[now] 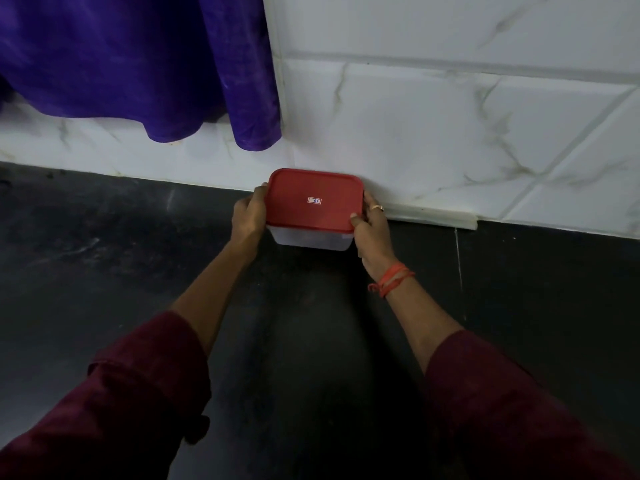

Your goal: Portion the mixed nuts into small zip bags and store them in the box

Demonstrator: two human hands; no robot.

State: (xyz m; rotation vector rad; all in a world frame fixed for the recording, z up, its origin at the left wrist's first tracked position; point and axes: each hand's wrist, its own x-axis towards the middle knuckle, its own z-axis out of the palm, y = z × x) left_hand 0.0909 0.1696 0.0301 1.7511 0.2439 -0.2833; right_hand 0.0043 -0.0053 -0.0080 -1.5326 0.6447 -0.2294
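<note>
Gripping box [311,241] at both short ends, left hand [247,213] and right hand [372,220] clamped on it, at the back edge of the surface [138,254], beside the wall [415,133]. Appearing stiff, light, smooth-sided; holding beneath the lid [313,188] rim likely proving safest.

One small sticker with a number

A white sticker [314,200] with a red border sits near the middle of the red lid [294,213] of the clear box [311,241]. Its blue digits appear to read "61" (they are small and a little blurred, so the reading is uncertain).
</note>
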